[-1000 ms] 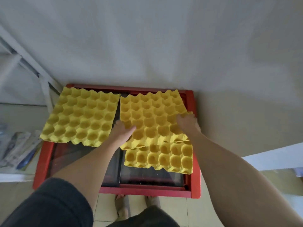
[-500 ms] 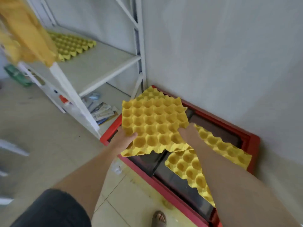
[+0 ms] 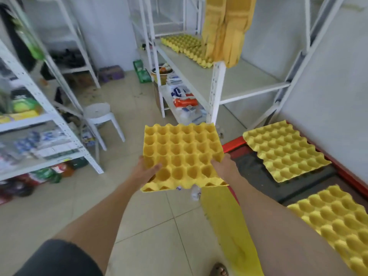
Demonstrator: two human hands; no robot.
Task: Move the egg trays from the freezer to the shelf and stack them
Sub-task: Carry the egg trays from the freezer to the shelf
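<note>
1. 2 hands clamped on 1 yellow egg tray (image 3: 182, 154), held level above the tiled floor (image 3: 151, 226), left of the red freezer (image 3: 233, 145).
2. Left hand (image 3: 146, 172) gripping its near-left corner, thumb over the rim; right hand (image 3: 224, 166) gripping its near-right edge.
3. 2 more trays (image 3: 284, 150) lying on the freezer top.
4. Further trays (image 3: 187, 46) resting on the white shelf (image 3: 239, 80), beyond the freezer.

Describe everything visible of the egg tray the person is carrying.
The carried egg tray is bright yellow, apparently moulded pulp, with a grid of round cups facing up, all empty. It is held roughly level over the tiled floor. The left hand grips its near-left edge, the right hand its near-right edge. Nothing else touches it.
</note>
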